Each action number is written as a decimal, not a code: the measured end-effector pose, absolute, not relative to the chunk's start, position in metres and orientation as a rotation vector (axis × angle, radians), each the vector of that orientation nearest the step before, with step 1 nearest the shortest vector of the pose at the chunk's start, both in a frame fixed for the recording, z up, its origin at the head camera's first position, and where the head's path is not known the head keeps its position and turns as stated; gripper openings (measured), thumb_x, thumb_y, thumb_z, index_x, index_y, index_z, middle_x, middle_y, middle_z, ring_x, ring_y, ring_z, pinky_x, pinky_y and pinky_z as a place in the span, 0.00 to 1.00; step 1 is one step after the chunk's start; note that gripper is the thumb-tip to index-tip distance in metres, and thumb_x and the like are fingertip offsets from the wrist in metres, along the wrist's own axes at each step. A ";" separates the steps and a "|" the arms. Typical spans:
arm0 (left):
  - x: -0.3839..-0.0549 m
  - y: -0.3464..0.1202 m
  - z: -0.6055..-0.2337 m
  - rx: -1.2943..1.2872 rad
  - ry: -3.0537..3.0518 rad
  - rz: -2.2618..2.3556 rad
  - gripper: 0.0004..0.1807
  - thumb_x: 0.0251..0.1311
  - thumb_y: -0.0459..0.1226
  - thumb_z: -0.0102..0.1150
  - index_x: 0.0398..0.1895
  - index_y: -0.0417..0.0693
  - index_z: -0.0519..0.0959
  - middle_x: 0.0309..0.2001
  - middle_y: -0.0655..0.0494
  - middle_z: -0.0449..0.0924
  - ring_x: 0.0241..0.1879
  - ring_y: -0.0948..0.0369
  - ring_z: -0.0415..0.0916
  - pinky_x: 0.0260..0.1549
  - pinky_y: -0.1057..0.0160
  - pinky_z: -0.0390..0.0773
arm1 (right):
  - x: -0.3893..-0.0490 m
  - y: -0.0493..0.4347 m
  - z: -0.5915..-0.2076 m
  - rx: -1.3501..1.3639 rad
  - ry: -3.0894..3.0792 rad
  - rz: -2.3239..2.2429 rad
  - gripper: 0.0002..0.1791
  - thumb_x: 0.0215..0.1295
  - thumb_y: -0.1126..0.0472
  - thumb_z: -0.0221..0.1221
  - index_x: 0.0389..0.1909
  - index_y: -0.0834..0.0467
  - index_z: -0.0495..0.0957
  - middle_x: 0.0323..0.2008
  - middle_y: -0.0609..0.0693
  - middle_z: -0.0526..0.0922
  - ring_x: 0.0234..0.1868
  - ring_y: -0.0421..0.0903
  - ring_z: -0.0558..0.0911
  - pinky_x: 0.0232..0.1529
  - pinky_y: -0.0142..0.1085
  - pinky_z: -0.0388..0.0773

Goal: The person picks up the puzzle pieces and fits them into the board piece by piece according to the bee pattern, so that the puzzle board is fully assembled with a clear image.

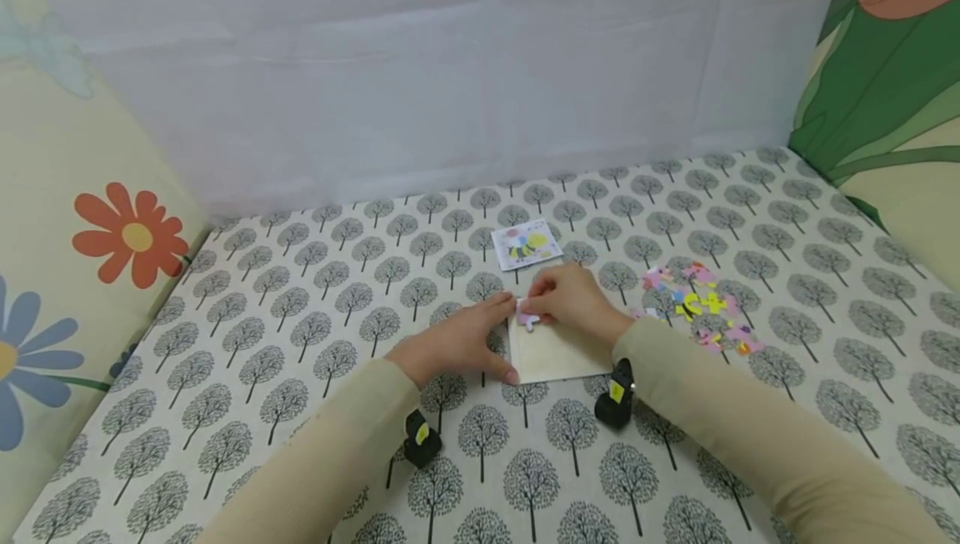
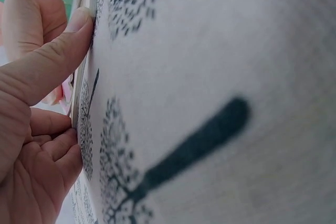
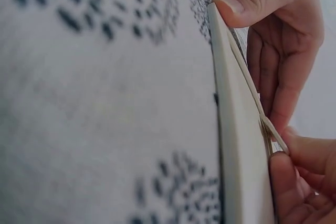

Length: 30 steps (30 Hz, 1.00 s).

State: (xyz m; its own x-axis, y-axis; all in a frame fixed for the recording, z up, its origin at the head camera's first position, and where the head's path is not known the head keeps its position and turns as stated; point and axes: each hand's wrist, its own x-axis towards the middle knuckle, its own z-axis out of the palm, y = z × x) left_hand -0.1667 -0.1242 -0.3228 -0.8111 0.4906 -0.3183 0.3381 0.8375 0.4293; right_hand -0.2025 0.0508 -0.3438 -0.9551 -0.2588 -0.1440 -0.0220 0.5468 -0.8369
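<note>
Hands: right (image 1: 566, 298) pinches piece (image 1: 530, 320), left (image 1: 459, 337), relaxed, touches board (image 1: 551, 356); only head view shows card (image 1: 527, 245)

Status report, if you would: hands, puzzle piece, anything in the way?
Left hand touches board's left edge. Right hand pinches pink piece at far left corner. Nothing visibly in the way; loose pieces lie right of board.

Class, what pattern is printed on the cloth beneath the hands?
Dark, round-crowned trees on a whitish cloth, clearest in the head view.

Your head view: high, wide, facing forward and down across the table (image 1: 255, 394). Your wrist views: low, close, sideways, sharing the board (image 1: 555, 357).
</note>
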 end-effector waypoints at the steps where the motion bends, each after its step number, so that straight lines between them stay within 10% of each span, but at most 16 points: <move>1: -0.167 -0.124 -0.323 0.614 2.593 0.497 0.57 0.38 0.50 0.72 0.71 0.45 0.50 0.74 0.52 0.41 0.72 0.53 0.41 0.69 0.52 0.47 | -0.202 0.051 -0.344 -0.234 2.542 -1.354 0.07 0.51 0.60 0.67 0.26 0.59 0.80 0.25 0.49 0.80 0.21 0.40 0.75 0.25 0.28 0.75; 30: -0.168 -0.125 -0.325 0.636 2.573 0.496 0.57 0.40 0.51 0.71 0.71 0.45 0.50 0.74 0.52 0.38 0.72 0.52 0.41 0.69 0.52 0.46 | -0.209 0.045 -0.341 -0.263 2.694 -1.076 0.14 0.47 0.56 0.70 0.20 0.59 0.74 0.17 0.48 0.76 0.16 0.39 0.71 0.17 0.26 0.68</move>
State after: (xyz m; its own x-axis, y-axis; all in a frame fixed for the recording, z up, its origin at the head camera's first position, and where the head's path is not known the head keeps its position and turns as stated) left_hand -0.1679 -0.1249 -0.3250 -0.7968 0.5074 -0.3283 0.3489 0.8298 0.4357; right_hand -0.2090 0.0452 -0.3407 -0.9579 -0.2486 -0.1437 -0.0811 0.7145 -0.6949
